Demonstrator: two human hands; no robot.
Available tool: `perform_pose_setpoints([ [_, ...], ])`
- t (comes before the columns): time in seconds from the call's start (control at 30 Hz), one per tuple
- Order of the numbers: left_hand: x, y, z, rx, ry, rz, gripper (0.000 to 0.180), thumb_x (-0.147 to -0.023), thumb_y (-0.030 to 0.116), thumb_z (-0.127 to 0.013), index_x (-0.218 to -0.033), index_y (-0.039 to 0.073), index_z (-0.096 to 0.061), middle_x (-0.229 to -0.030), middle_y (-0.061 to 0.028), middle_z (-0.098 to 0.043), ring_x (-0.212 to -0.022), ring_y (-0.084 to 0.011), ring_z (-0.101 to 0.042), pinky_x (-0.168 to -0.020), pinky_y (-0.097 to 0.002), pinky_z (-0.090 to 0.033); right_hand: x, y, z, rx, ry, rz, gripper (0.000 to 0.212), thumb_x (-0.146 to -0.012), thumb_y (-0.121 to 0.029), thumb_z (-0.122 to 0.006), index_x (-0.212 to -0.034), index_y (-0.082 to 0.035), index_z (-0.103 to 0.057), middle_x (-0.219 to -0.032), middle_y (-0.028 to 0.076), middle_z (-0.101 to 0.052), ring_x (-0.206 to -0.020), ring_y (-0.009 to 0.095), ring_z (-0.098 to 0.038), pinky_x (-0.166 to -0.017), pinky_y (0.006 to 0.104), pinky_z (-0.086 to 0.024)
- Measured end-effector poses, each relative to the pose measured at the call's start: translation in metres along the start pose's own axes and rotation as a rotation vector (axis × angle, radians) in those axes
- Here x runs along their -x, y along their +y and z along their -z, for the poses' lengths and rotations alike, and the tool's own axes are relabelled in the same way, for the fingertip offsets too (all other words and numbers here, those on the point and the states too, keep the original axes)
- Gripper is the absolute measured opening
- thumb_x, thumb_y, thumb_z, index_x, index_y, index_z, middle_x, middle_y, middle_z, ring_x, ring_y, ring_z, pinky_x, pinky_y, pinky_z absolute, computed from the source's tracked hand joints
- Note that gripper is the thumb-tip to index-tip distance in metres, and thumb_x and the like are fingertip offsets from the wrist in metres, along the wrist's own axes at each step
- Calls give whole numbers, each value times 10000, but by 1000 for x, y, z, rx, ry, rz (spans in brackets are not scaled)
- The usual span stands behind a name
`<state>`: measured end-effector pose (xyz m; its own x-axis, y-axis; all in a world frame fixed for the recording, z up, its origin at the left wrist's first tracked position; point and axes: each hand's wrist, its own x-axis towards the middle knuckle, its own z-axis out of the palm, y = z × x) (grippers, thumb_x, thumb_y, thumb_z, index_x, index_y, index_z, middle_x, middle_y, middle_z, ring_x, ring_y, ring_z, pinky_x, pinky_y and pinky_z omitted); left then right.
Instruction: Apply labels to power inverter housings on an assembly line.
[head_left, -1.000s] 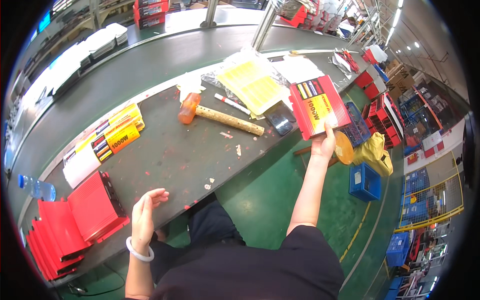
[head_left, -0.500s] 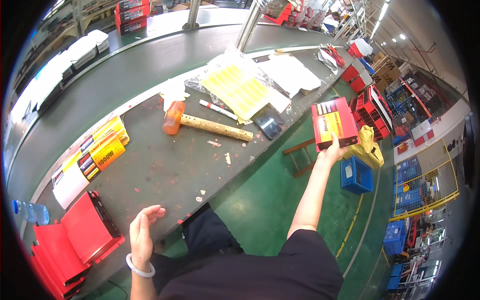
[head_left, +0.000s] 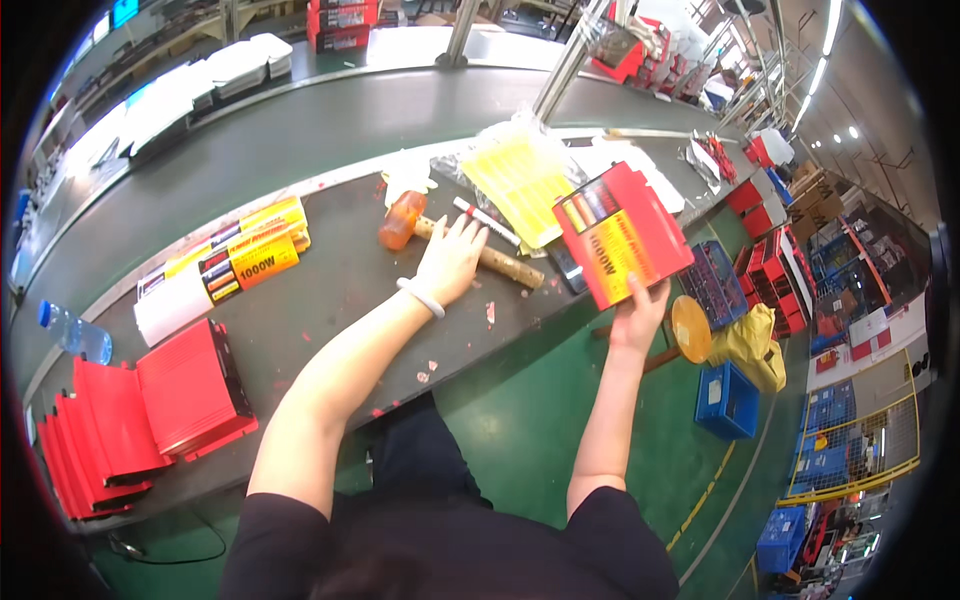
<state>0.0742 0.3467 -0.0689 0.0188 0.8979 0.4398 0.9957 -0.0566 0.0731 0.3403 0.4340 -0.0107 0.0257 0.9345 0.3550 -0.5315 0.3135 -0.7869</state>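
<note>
Gripping a red case in the right hand, closed on the side nearest the body, with the thumb on the labelled face. Holds it up at the near edge of the surface, toward the right end, hiding most of a phone. Lays the left hand, with a bracelet at its wrist, across the handle of a mallet; cannot tell a closed grip there from a loose touch. Shows the orange head left of the fingers, the handle's end to their right. Has a marker just beyond the hand, then yellow sheets toward the far edge, beside the case in view. Farther left, has yellow labels lying along the far edge, red casings in a row by the near left corner, and a bottle at the far left corner. Past the far edge, shows a belt; past the near edge, a green floor with a stool, a yellow bag and a blue crate.
</note>
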Motion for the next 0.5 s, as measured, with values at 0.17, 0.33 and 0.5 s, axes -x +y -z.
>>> perform_pose_setpoints([
  [0.17,-6,-13,-4,-41,18,-181,90,-845,143,-536,-872,119,-618,-850,-43,-601,-934,-206,-560,-882,-376,-416,8,11,-5,48,-155,-21,660,-767,120,-661,-1343,-8,-364,-1253,107,-512,-1171,219,-509,-1008,344,-418],
  [0.33,12,-22,32,-63,6,-266,271,-806,135,-556,-1057,143,-659,-954,-6,-571,-964,-183,-539,-848,-321,-424,8,38,-23,23,-293,-132,683,-757,120,-671,-1346,-19,-354,-1237,90,-509,-1160,200,-515,-981,339,-444],
  [0.5,19,-43,34,-123,126,-348,208,-805,144,-570,-996,158,-651,-910,4,-559,-945,-167,-537,-812,-298,-437,14,74,-26,81,-365,-147,762,-752,116,-683,-1398,-19,-301,-1274,88,-483,-1187,206,-495,-1017,335,-407],
])
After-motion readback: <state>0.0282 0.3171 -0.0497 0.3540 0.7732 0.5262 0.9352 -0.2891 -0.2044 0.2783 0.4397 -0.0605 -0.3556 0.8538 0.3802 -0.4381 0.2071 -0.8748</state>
